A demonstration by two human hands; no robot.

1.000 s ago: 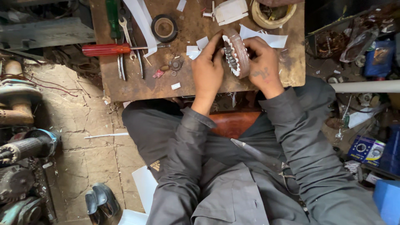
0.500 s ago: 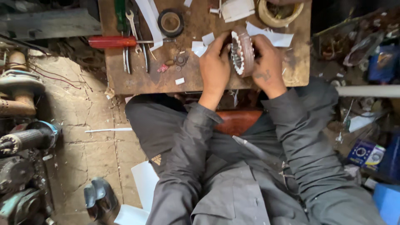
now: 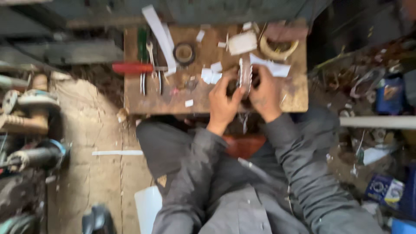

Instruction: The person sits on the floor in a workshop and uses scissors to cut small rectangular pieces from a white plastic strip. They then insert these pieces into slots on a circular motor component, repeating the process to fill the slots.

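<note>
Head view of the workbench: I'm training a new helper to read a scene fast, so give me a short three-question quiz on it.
1. True or false: both the left hand and the right hand grip the ring-shaped wound part.
2. The red-handled screwdriver lies: A) at the left of the wooden board B) on the person's lap C) on the floor.
3. What dark round thing lies on the board between the screwdriver and the hands?

Key: 1 true. 2 A. 3 the roll of black tape.
</note>
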